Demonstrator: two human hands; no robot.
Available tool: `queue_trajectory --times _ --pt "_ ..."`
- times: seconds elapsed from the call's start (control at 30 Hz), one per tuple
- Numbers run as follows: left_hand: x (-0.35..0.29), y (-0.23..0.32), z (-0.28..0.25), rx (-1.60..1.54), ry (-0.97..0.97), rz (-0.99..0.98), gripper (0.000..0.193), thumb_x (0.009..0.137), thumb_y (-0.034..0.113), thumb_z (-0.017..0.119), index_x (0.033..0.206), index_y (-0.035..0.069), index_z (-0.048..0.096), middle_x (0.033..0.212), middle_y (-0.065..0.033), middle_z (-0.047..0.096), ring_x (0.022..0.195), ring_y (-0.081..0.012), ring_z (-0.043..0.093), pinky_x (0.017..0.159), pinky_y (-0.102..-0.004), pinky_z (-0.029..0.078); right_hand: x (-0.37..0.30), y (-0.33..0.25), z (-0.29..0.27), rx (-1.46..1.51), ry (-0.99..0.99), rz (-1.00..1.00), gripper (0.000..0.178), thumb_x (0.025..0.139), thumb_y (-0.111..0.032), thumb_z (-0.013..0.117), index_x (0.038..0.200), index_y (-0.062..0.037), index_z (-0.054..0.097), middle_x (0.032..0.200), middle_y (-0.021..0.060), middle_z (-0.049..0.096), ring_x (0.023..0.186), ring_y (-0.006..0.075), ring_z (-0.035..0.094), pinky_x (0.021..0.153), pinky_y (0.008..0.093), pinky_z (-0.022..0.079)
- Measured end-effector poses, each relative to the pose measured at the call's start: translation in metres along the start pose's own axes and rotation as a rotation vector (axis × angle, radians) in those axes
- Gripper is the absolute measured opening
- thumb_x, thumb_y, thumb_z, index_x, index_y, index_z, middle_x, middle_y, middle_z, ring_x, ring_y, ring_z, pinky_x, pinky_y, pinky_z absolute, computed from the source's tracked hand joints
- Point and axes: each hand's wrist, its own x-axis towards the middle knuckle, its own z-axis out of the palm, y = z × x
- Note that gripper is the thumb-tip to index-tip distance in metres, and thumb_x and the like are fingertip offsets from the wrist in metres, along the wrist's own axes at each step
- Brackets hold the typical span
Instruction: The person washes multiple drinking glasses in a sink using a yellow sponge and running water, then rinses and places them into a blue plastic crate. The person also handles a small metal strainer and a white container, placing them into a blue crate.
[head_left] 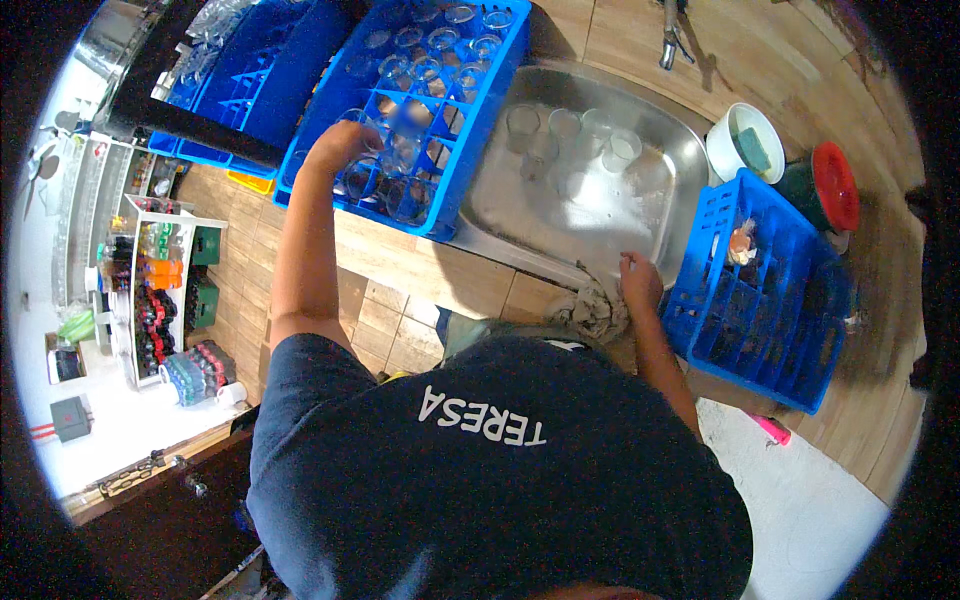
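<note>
My left hand is over the near left part of a blue divided crate. Its fingers are closed at the rim of a clear drinking glass, which they partly cover. Many more clear glasses stand in the crate's compartments, mostly toward its far end. My right hand hangs at the near right edge of a steel sink, fingers loosely apart and holding nothing. Several clear glasses are in the far part of the sink. A crumpled grey cloth lies beside my right hand at the sink's front edge.
Right of the sink is another blue crate holding a small orange-and-white item. Behind it are a white tub with a green sponge and a red-rimmed bucket. A tap juts over the sink. More blue crates stand left.
</note>
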Motion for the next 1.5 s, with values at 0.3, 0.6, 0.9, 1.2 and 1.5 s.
queue_trajectory --times 0.3,0.6,0.9,1.2,1.5 --pt "-0.023 0.058 -0.069 0.146 0.138 0.119 0.019 0.073 0.013 0.058 0.084 0.001 0.067 0.08 -0.0136 0.067 0.076 -0.0224 0.066 0.069 -0.0332 0.05 0.002 0.003 -0.002 0.023 -0.04 0.031 0.026 0.081 -0.032 0.055 0.1 -0.0186 0.066 0.09 0.0124 0.066 0.087 0.0327 0.061 0.076 0.0416 0.047" --pt "-0.046 0.169 -0.027 -1.023 0.257 0.32 0.007 0.082 0.008 0.062 0.087 0.003 0.062 0.087 -0.0106 0.066 0.081 -0.0192 0.064 0.078 -0.0298 0.05 0.0 0.005 0.002 0.029 0.02 0.007 0.022 0.079 -0.031 0.058 0.094 -0.0173 0.067 0.088 0.0127 0.066 0.082 0.0323 0.061 0.074 0.0424 0.047" --pt "0.01 0.219 0.169 -1.919 -0.539 0.181 0.016 0.084 0.015 0.062 0.097 0.007 0.056 0.093 -0.0169 0.064 0.081 -0.025 0.065 0.077 -0.0346 0.053 -0.001 0.006 0.003 0.065 0.06 -0.022 0.019 0.08 -0.029 0.057 0.089 -0.014 0.065 0.087 0.0135 0.065 0.083 0.0336 0.06 0.078 0.0455 0.045" --pt "0.043 0.201 0.217 -1.125 -0.374 0.198 0.01 0.08 0.007 0.06 0.085 -0.002 0.063 0.082 -0.0158 0.065 0.077 -0.0266 0.065 0.07 -0.0335 0.053 0.003 -0.001 -0.002 0.049 -0.041 0.076 0.021 0.08 -0.029 0.058 0.093 -0.0159 0.066 0.092 0.013 0.065 0.086 0.0332 0.06 0.08 0.0434 0.046" --pt "0.072 0.15 0.25 -0.156 -0.012 -0.149 0.024 0.078 0.02 0.049 0.08 0.003 0.067 0.089 -0.0198 0.064 0.087 -0.0343 0.062 0.078 -0.0423 0.048 0.002 0.0 0.003 0.042 -0.017 0.067 0.024 0.079 -0.03 0.058 0.098 -0.0175 0.067 0.096 0.013 0.065 0.087 0.0334 0.061 0.079 0.0428 0.047"
